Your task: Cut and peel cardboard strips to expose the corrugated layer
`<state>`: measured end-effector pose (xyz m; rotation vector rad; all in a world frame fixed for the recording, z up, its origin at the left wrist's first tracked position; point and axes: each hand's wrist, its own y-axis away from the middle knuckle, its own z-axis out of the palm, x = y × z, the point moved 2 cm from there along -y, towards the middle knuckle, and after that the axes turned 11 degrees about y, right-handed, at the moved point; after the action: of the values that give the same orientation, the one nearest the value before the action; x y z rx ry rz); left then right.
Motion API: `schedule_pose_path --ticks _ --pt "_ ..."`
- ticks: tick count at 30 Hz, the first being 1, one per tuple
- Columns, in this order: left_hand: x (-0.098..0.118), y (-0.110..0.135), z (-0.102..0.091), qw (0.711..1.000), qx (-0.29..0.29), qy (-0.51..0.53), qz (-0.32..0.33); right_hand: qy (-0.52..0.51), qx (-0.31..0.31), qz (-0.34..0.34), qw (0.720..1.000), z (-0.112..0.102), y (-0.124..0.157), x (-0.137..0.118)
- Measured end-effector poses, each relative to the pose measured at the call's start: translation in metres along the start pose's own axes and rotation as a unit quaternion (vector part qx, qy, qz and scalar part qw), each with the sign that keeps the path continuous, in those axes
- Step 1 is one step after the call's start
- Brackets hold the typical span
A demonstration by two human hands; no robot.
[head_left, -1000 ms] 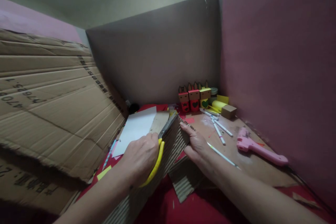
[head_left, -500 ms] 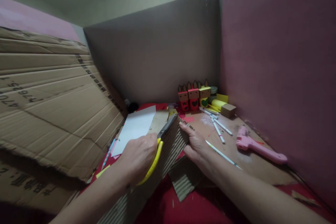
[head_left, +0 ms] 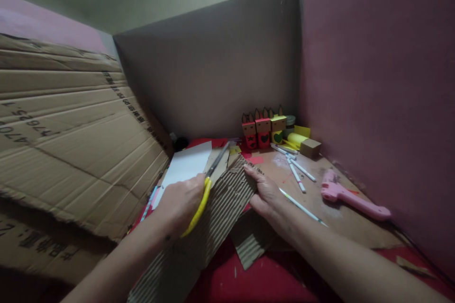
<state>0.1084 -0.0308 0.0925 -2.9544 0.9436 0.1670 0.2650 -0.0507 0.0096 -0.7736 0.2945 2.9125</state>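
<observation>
My left hand [head_left: 186, 201] is closed round the yellow handles of a pair of scissors [head_left: 203, 206]. Their blades point up and away, just left of the cardboard's edge and apart from it. A long strip of corrugated cardboard [head_left: 223, 199], its ridges showing, slants from the lower middle up to my right hand [head_left: 265, 191]. That hand pinches it near the upper end, thumb on top and the fingers partly hidden behind. Below my right wrist lies a smaller corrugated cardboard piece [head_left: 249, 244] on the red surface.
Three paper animal figures [head_left: 263, 132] stand at the back. Several white markers [head_left: 296, 175] and a pink glue gun [head_left: 350, 199] lie on the right. White paper [head_left: 186, 168] rests beyond my left hand. A large cardboard sheet [head_left: 64, 147] leans along the left side.
The scissors have moved left, off the cardboard strip's edge, and the blades look closed together. More of the ridged face shows. My right hand keeps its hold almost in place.
</observation>
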Motion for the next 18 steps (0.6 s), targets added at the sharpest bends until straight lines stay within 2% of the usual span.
schedule_pose_path --ticks 4,7,9,14,18 --pt "-0.051 -0.022 0.013 0.997 0.043 0.04 -0.043 -0.007 -0.008 -0.004 1.0 -0.002 -0.002 -0.004" --pt "-0.094 -0.036 0.037 0.992 0.03 0.068 -0.101 -0.015 -0.011 -0.005 1.0 -0.004 -0.004 -0.007" --pt "-0.113 -0.039 0.053 0.989 0.027 0.078 -0.12 -0.021 -0.01 -0.008 1.0 -0.005 -0.005 -0.01" --pt "-0.126 -0.04 0.081 0.985 0.023 0.106 -0.138 -0.027 -0.014 -0.007 1.0 -0.008 -0.008 -0.012" --pt "-0.124 -0.048 0.081 0.978 0.032 0.161 -0.126 -0.02 -0.003 -0.004 1.0 -0.01 -0.01 -0.012"
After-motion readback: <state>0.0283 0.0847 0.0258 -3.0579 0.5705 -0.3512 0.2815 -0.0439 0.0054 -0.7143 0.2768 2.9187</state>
